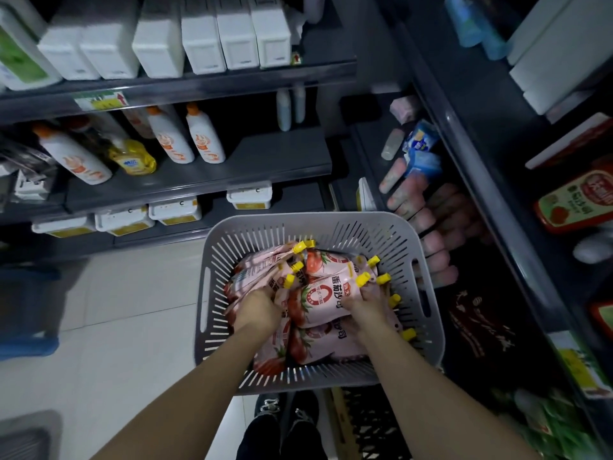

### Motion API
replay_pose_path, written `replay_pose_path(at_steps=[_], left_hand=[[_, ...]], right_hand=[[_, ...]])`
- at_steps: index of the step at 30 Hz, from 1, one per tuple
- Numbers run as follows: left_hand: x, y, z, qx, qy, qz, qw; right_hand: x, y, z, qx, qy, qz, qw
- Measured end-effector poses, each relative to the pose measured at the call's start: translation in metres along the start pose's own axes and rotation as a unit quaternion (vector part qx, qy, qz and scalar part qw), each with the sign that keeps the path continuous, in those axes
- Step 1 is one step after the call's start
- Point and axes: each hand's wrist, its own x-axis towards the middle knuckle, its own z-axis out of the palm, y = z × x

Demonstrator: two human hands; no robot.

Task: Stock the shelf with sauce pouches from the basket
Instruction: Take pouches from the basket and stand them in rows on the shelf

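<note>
- Grey basket (300,224) holds pink sauce pouches (316,346).
- Left hand (257,309), 9 o'clock in basket: fingers buried among pouches, grip cannot be told.
- Right hand (369,305), 3 o'clock: fingers grasping top pouch (326,298).

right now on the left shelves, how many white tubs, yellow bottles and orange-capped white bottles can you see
white tubs: 4
yellow bottle: 1
orange-capped white bottles: 3
total: 8
</note>
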Motion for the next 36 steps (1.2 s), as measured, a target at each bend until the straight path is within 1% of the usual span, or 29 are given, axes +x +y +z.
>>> replay_pose_path(at_steps=[2,4,6,8,9,11,13,18,20,24,27,30,33,36], left_hand=[[-0.001,0.000,-0.002,-0.004,0.019,0.000,1.000],[-0.003,-0.002,-0.003,-0.032,0.029,-0.001,0.999],[-0.007,-0.005,-0.003,-0.124,0.029,-0.006,0.992],[-0.013,-0.008,-0.005,-0.218,0.020,-0.005,0.976],[-0.017,-0.008,-0.008,-0.239,0.014,0.010,0.971],[-0.024,-0.007,-0.017,-0.244,0.009,0.060,0.968],[-0.033,-0.002,-0.029,-0.257,0.008,0.104,0.961],[-0.063,0.030,-0.063,-0.350,-0.022,0.183,0.919],[-0.080,0.045,-0.075,-0.356,-0.031,0.225,0.906],[-0.123,0.067,-0.092,-0.379,-0.067,0.267,0.883],[-0.160,0.082,-0.098,-0.370,-0.094,0.311,0.870],[-0.200,0.095,-0.100,-0.347,-0.113,0.346,0.865],[-0.238,0.110,-0.098,-0.342,-0.132,0.374,0.852],[-0.273,0.126,-0.089,-0.338,-0.168,0.395,0.838]], right_hand=[[-0.001,0.000,0.000,0.040,-0.001,0.012,0.999],[-0.003,0.001,-0.002,0.047,0.023,-0.012,0.999],[-0.008,0.001,-0.007,0.022,0.055,-0.054,0.997],[-0.016,-0.002,-0.013,-0.012,0.072,-0.099,0.992],[-0.021,-0.005,-0.016,-0.021,0.070,-0.129,0.989],[-0.034,-0.013,-0.022,-0.033,0.059,-0.188,0.980],[-0.047,-0.020,-0.029,-0.052,0.069,-0.244,0.966],[-0.087,-0.031,-0.054,-0.054,0.111,-0.328,0.937],[-0.108,-0.033,-0.066,-0.040,0.130,-0.351,0.926],[-0.159,-0.029,-0.092,0.006,0.175,-0.397,0.901],[-0.196,-0.019,-0.115,0.045,0.204,-0.391,0.896],[-0.234,-0.005,-0.139,0.087,0.228,-0.393,0.887],[-0.271,0.010,-0.167,0.117,0.258,-0.408,0.868],[-0.305,0.027,-0.199,0.131,0.288,-0.422,0.850]])
